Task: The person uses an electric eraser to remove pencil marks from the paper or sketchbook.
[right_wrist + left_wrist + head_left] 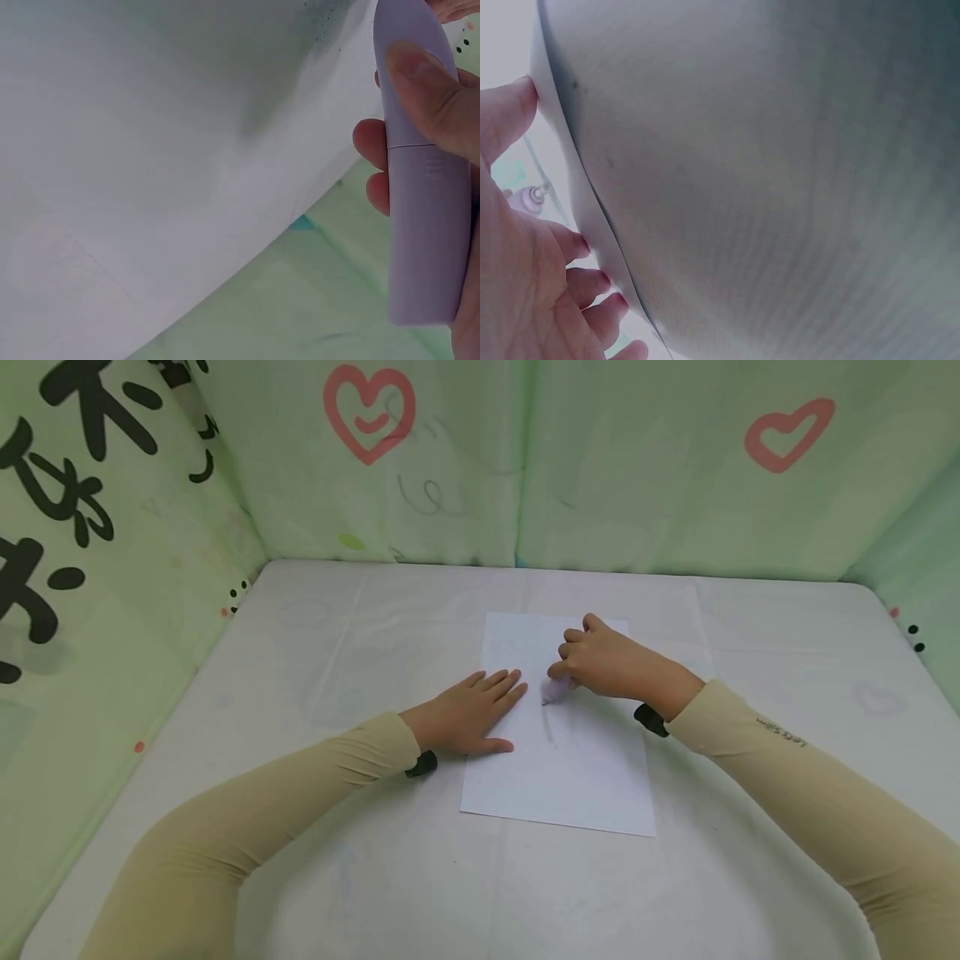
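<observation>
A white sheet of paper [570, 789] lies on the table, with a faint grey streak [549, 727] near its middle. My left hand [467, 718] rests on the sheet's left edge, its fingers spread and straight. My right hand [609, 660] grips a lavender electric eraser [555, 690], tip down at the upper end of the streak. In the right wrist view the thumb presses along the body of the eraser [427, 232], and dark specks [322, 26] are scattered on the paper beside it. The eraser's narrow tip [541, 189] shows beyond the left hand in the left wrist view.
A white cloth [360, 877] covers the table around the sheet. Light green curtains [600, 485] with red hearts hang behind it, and a green curtain [135, 610] with large black characters stands at the left. Each wrist carries a small black camera [649, 720].
</observation>
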Motion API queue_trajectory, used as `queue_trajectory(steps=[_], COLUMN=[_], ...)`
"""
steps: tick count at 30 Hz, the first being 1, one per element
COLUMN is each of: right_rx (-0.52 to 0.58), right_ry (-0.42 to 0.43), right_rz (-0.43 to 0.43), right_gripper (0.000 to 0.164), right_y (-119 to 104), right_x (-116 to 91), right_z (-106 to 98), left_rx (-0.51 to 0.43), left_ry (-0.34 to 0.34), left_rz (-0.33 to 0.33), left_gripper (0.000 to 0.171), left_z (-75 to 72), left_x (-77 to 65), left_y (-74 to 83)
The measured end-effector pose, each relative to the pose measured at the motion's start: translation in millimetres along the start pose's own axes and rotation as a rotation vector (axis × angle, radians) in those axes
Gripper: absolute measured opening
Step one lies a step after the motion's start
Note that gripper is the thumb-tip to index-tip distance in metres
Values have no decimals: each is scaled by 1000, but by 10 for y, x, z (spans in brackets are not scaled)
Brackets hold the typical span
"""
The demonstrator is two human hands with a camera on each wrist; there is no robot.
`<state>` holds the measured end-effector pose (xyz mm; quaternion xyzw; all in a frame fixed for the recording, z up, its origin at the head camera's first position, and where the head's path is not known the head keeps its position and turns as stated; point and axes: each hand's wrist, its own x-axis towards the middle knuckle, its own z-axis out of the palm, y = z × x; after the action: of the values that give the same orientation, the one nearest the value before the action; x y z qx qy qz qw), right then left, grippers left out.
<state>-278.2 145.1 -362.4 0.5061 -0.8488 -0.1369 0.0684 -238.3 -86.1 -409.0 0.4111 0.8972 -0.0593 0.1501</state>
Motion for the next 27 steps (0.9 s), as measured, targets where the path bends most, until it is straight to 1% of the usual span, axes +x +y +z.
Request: queue_trajectory(steps=[4,7,12,20,27], right_rx=[0,-4,0,-16,-15], right_ry=[42,58,24,46,10], right_rz=[2,-1,-2,22,22], right_gripper=[26,26,24,29,26], right_y=[7,5,15,49,33], right_x=[18,34,9,21,-1], right_z=[9,24,14,7,-12], left_rx=[0,2,-3,-1,3], left_ry=[-3,-3,0,5,10], left_rz=[-5,-3,3,-8,4], left_gripper=[84,84,84,85,84], left_z=[-4,-1,-2,6,23], left_x=[-3,2,-2,-3,13], left_y=[1,-1,-8,-19,-17])
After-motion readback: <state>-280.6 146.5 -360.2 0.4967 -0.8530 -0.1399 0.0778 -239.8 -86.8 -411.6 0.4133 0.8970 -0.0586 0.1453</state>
